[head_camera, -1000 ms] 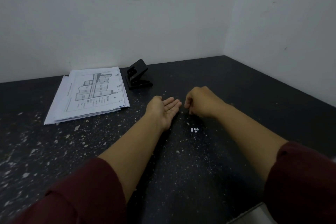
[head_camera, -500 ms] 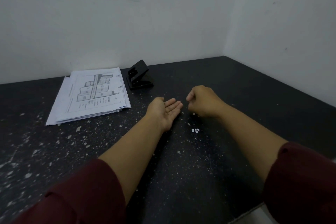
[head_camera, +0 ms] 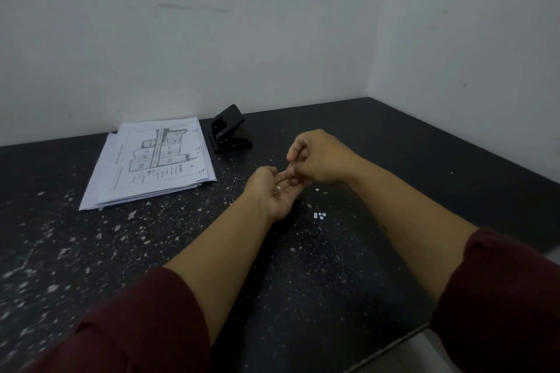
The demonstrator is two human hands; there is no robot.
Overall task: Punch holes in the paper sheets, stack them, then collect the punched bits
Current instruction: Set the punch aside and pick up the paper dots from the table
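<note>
My left hand lies palm up on the dark speckled table, fingers relaxed, with a small white punched bit on the palm. My right hand hovers over the left fingertips with its fingers curled and thumb against the fingertips; whether it pinches a bit is hidden. A small cluster of white punched bits lies on the table just right of my left wrist, with single bits nearby. The stack of printed paper sheets rests at the back left. The black hole punch stands beside it.
White walls meet in a corner behind the table. The table's front edge runs along the lower right. My dark red sleeves fill the bottom of the view.
My right hand has lifted off the table and moved left over my left hand's fingertips. A white bit now lies on the left palm.
</note>
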